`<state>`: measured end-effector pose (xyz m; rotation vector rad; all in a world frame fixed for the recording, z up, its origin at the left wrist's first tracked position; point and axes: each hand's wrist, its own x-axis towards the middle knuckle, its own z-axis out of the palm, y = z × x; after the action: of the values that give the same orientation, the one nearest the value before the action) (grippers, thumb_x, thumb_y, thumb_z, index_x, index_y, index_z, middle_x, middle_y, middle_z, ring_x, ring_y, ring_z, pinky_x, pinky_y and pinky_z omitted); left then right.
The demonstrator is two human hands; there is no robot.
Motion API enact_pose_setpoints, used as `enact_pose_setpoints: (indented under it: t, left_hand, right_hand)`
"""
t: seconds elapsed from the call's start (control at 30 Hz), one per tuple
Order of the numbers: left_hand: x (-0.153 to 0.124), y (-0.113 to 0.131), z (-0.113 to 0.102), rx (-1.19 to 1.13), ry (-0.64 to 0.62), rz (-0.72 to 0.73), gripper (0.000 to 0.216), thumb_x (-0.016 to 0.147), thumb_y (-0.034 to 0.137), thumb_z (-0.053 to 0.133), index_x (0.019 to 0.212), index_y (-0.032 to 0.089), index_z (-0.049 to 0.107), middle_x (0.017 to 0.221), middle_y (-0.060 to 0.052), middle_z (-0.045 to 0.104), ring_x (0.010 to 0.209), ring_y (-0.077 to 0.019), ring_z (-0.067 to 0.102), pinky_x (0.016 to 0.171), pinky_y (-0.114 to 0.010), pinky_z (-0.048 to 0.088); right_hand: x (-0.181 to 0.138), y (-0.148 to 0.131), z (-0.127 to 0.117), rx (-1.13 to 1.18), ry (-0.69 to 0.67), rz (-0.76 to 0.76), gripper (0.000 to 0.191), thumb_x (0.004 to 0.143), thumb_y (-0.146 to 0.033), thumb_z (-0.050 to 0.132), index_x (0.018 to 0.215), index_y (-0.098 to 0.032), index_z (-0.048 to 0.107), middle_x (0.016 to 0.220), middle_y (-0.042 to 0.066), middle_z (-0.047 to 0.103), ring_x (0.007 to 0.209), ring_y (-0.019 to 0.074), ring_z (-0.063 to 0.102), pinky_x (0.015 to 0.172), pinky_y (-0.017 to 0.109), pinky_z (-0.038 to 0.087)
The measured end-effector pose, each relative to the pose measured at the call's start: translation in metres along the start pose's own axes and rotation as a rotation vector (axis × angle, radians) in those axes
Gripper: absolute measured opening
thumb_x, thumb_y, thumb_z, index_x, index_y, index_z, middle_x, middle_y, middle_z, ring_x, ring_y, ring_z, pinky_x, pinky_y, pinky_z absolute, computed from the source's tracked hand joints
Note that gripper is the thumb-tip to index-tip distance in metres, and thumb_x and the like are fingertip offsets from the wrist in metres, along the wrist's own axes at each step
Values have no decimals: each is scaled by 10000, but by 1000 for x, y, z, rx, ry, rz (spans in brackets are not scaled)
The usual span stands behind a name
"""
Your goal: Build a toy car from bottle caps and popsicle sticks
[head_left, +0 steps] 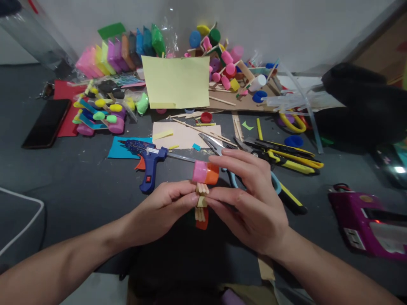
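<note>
Both my hands hold a small craft piece (203, 186) above the dark table. It is a bundle of short wooden sticks with a pink and orange cap on top and a red piece below. My left hand (162, 207) pinches the sticks from the left. My right hand (251, 199) pinches them from the right, its upper fingers stretched over the cap. A blue glue gun (149, 163) lies just beyond my left hand, and scissors (216, 146) lie beyond my right hand.
Yellow-handled pliers and cutters (286, 154) lie to the right. A yellow paper sheet (176, 80), coloured clay packs (121, 53), foam-and-stick models (98, 112) and a black phone (47, 123) sit at the back. A magenta box (365, 220) rests at right, a white cable (22, 228) at left.
</note>
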<state>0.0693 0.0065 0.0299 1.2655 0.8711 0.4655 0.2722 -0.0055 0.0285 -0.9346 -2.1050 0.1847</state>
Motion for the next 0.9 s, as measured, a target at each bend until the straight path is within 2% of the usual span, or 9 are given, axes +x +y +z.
enact_pose_setpoints:
  t: [0.17,0.37,0.47,0.63,0.73,0.83,0.9]
  left_hand:
    - [-1,2,3,-86,-30,-7,312,999,397,517,1032,224,775,903,1,691,876,-138,588,801,-193,437]
    - [-1,-1,3,-252,-96,-61,327,1021,348,473,1129,223,755,1050,-30,716,961,-162,609,923,-249,447]
    - [0,-2,3,-275,-116,-42,306,1003,345,513,1083,201,771,1022,-38,729,970,-169,623,916,-243,450]
    - [1,-3,2,-228,-14,-98,256,947,334,601,876,163,777,831,-17,710,816,-148,610,740,-210,453]
    - [2,-4,2,-179,41,-128,280,940,342,597,852,141,770,805,-29,703,740,-140,588,678,-217,441]
    - [1,-3,4,-224,47,-129,284,947,333,580,914,143,789,830,-45,739,760,-150,640,728,-231,473]
    - [0,-1,5,-262,86,-116,265,939,321,594,935,154,800,887,-60,771,824,-168,688,784,-241,500]
  right_hand:
    - [0,1,2,-61,-5,-18,110,857,-174,698,919,-259,664,1296,99,654,1275,286,551,1029,516,485]
    - [1,4,5,-71,15,-22,120,858,-151,688,902,-256,650,1274,80,669,1269,285,557,1013,506,486]
    - [0,4,6,-76,8,-7,114,869,-165,673,909,-269,650,1275,60,673,1265,286,560,1013,504,484]
    - [0,5,9,-58,2,-22,114,849,-156,706,915,-235,657,1245,89,689,1245,291,572,1007,498,481]
    - [2,4,8,-24,0,-21,114,846,-153,706,919,-231,666,1221,97,700,1219,301,593,984,509,497]
    - [2,5,4,66,55,38,165,859,-111,667,967,-236,666,1199,103,703,1175,289,624,971,506,507]
    - [1,9,2,131,118,137,216,878,-82,627,1016,-243,662,1205,102,694,1154,267,637,979,488,501]
